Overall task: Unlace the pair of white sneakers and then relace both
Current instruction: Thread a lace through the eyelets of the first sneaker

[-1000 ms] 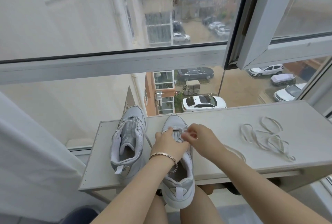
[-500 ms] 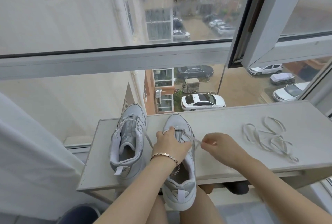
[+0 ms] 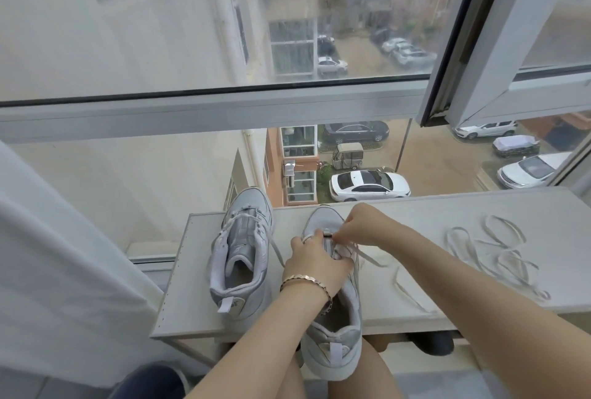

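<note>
— Where at this moment, the white sneaker (image 3: 332, 344) being laced?
— Toe forward on the tabletop (image 3: 425, 216), heel hanging off the near edge above bare legs (image 3: 358, 379).
— And the left hand (image 3: 315, 266)?
— Laid over the tongue, bracelet (image 3: 305, 280) at the wrist, fingers curled round the upper, gripping it beside the front eyelets.
— The right hand (image 3: 364, 226)?
— Just ahead, meeting the left at the fingertips. Fingers pressed together, pinching the lace (image 3: 371, 257) close to its tip, by an eyelet near the toe.
— The rest of that lace?
— Trailing flat to the right across the tabletop, then curving toward the near edge.
— The second sneaker (image 3: 243, 258)?
— Upright just beside the first, on its left, toe toward the window (image 3: 224, 111), wholly on the tabletop, touched by neither hand.
— Anything else up there?
— A loose lace (image 3: 507, 251), tangled in flat loops, well apart to the right. Beyond the glass, far below, a parked white car (image 3: 369, 186).
</note>
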The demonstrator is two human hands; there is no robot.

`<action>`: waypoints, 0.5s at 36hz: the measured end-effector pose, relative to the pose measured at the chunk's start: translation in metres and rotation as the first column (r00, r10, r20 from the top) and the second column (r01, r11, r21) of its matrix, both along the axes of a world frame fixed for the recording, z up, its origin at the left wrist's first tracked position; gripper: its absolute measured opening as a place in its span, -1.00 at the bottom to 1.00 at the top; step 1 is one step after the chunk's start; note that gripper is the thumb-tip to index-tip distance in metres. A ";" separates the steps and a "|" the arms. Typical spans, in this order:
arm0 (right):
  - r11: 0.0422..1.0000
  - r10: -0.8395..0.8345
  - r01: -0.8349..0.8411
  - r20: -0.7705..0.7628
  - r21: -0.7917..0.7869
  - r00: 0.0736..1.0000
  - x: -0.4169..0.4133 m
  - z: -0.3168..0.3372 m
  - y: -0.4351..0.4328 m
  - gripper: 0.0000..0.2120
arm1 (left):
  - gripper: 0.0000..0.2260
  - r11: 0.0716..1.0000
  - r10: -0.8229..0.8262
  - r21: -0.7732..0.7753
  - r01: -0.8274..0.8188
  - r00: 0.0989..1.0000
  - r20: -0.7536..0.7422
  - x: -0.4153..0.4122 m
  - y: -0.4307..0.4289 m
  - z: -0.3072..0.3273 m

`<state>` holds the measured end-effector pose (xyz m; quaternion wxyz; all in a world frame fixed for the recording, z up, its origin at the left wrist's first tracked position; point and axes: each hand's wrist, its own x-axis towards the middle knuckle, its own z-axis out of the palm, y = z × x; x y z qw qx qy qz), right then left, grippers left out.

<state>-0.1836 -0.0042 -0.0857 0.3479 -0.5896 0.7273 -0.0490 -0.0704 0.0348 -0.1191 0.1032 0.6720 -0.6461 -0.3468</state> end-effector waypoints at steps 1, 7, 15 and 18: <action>1.000 -0.015 0.014 0.043 0.028 0.999 0.000 0.000 -0.001 -0.76 | -0.39 1.000 -0.001 0.001 0.001 1.000 0.003 0.000 0.000 0.000; 0.950 -0.313 0.281 0.452 0.138 0.835 -0.011 -0.009 0.001 -0.74 | -0.37 1.000 -0.001 0.023 0.001 1.000 -0.010 0.000 -0.001 0.001; 0.921 -0.148 0.231 0.267 -0.314 0.952 0.000 -0.029 0.021 -0.93 | -0.35 1.000 -0.006 0.019 0.006 1.000 -0.016 -0.001 0.001 0.001; 0.902 -0.222 0.360 0.458 -0.238 0.861 -0.010 -0.021 0.024 -0.90 | -0.39 0.998 0.003 0.067 0.000 0.999 -0.043 0.001 -0.002 0.005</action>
